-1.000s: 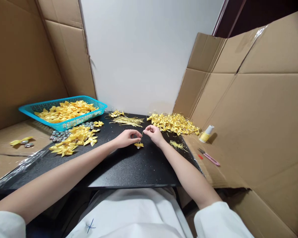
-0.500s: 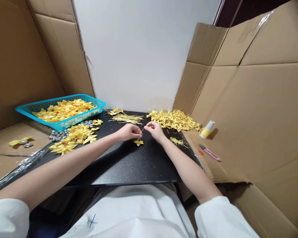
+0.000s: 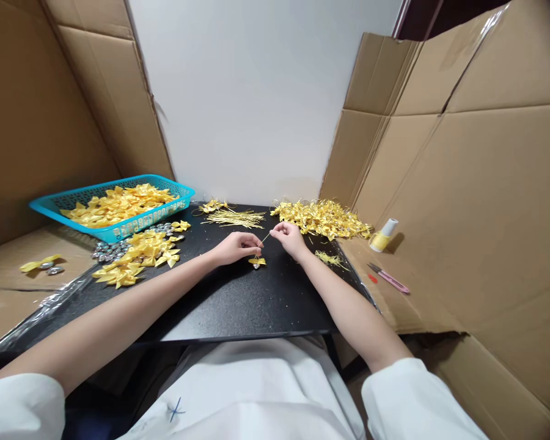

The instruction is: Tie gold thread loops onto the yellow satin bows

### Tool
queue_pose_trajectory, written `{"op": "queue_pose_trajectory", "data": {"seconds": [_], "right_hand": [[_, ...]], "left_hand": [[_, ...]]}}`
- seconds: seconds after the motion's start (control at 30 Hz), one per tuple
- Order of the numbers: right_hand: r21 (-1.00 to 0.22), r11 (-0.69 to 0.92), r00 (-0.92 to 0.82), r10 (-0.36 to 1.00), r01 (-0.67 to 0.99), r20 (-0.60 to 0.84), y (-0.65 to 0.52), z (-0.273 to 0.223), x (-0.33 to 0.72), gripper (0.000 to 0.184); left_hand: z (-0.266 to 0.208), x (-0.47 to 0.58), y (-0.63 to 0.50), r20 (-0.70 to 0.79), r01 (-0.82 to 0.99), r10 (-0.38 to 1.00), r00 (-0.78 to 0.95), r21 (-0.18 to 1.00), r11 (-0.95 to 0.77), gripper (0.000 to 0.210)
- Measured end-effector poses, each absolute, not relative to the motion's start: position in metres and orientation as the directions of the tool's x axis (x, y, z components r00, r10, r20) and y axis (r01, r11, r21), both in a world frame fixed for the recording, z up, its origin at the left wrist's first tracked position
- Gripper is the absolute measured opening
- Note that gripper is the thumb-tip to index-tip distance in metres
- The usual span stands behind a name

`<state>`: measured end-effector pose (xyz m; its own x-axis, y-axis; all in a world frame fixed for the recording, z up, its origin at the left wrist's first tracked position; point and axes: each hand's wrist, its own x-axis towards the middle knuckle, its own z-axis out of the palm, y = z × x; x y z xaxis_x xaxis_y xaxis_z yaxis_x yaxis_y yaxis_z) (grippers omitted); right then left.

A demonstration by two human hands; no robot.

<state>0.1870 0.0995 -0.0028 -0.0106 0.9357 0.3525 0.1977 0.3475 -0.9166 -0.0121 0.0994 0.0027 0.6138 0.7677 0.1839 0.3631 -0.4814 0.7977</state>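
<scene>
Over the middle of the black table [image 3: 238,311], my left hand [image 3: 239,247] pinches a thin yellow cord [image 3: 266,238]. My right hand [image 3: 289,238] grips the cord's other end between thumb and fingertips, so a short taut piece spans the two hands. Just below my left fingertips is a small yellow ribbon bow [image 3: 257,262] with a shiny silvery bead at its middle. The cord seems to run to that bow, though my fingers hide where they join. Behind my hands lies a pile of cut yellow cords [image 3: 236,218].
At left stands a turquoise basket [image 3: 114,231] of yellow bows, with loose bows [image 3: 149,247] and silvery beads [image 3: 110,250] before it. Finished-looking bows [image 3: 323,218] heap at back right, near cord scraps [image 3: 330,259], a thread spool [image 3: 383,236] and pink-handled snips [image 3: 392,280]. Cardboard walls [image 3: 476,183] flank the table.
My right hand has drawn slightly away to the right, so more cord shows between my hands. The bow stays below my left fingertips. The view has shifted a little.
</scene>
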Motion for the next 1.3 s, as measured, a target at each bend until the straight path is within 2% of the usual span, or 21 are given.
{"op": "queue_pose_trajectory", "data": {"seconds": [0.23,0.4,0.57,0.67,0.73,0.83,0.9,0.97,1.13,1.3], "right_hand": [[-0.908,0.330,0.055,0.933,0.257,0.355,0.101,-0.002,0.190,0.014],[-0.850,0.322,0.116,0.909,0.416,0.401,0.102,-0.004,0.197,0.012],[-0.680,0.249,-0.015,0.944,0.689,0.331,0.099,-0.008,0.201,0.006],[-0.537,0.288,-0.098,0.930,0.793,0.355,0.095,-0.006,0.200,0.003],[-0.507,0.412,-0.206,0.887,0.757,0.414,0.091,-0.003,0.197,0.012],[-0.605,0.595,-0.420,0.803,0.529,0.423,0.087,-0.002,0.191,0.023],[-0.701,0.601,-0.480,0.778,0.384,0.405,0.086,-0.004,0.187,0.028],[-0.758,0.571,-0.470,0.788,0.315,0.398,0.085,-0.008,0.183,0.029],[-0.782,0.529,-0.421,0.824,0.329,0.380,0.086,-0.010,0.180,0.013],[-0.775,0.539,-0.417,0.820,0.329,0.393,0.083,-0.007,0.180,0.009]], "left_hand": [[0.001,-0.013,0.098,0.152,0.373,0.765,0.625,0.803,-0.464,0.040],[-0.001,-0.014,0.098,0.154,0.386,0.759,0.632,0.787,-0.481,0.045],[0.001,-0.015,0.095,0.178,0.393,0.758,0.628,0.768,-0.506,0.048],[0.001,-0.015,0.093,0.185,0.386,0.754,0.630,0.768,-0.511,0.048],[0.001,-0.015,0.093,0.195,0.382,0.755,0.627,0.767,-0.515,0.047],[-0.002,-0.018,0.095,0.217,0.355,0.753,0.621,0.779,-0.517,0.045],[-0.004,-0.020,0.096,0.233,0.320,0.749,0.620,0.796,-0.513,0.043],[-0.006,-0.022,0.097,0.241,0.301,0.748,0.619,0.807,-0.508,0.041],[-0.005,-0.024,0.097,0.237,0.297,0.750,0.618,0.813,-0.501,0.036],[0.004,-0.027,0.095,0.279,0.454,0.750,0.600,0.653,-0.606,0.029]]}}
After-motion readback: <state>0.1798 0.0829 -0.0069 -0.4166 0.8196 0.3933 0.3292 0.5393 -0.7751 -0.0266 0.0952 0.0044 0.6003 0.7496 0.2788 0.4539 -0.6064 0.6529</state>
